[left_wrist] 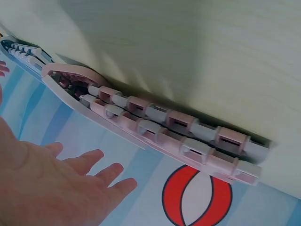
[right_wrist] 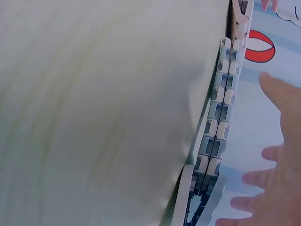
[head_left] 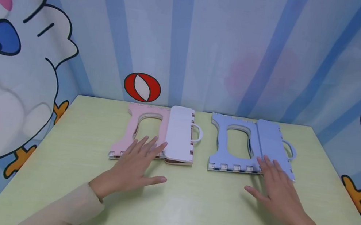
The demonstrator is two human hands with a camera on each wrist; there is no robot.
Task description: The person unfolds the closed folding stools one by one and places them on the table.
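A folded pink and white step stool (head_left: 164, 125) lies flat on the table, left of centre. Its white panel (head_left: 179, 134) and looped handle (head_left: 200, 133) are on the right side. To its right lies a folded blue step stool (head_left: 222, 139) of the same shape. My left hand (head_left: 131, 168), fingers spread, hovers over the pink stool's near edge. Over the blue stool's near right corner is my right hand (head_left: 279, 194), its fingers extended. Both wrist views show the left hand (left_wrist: 61, 188) and right hand (right_wrist: 282, 174) holding nothing, beside the stools' hinged edges.
Both stools lie toward the far edge of the pale green table (head_left: 196, 209). Behind it hangs a blue striped backdrop (head_left: 207, 49) printed with cartoon figures and a red and white oval (head_left: 129, 86).
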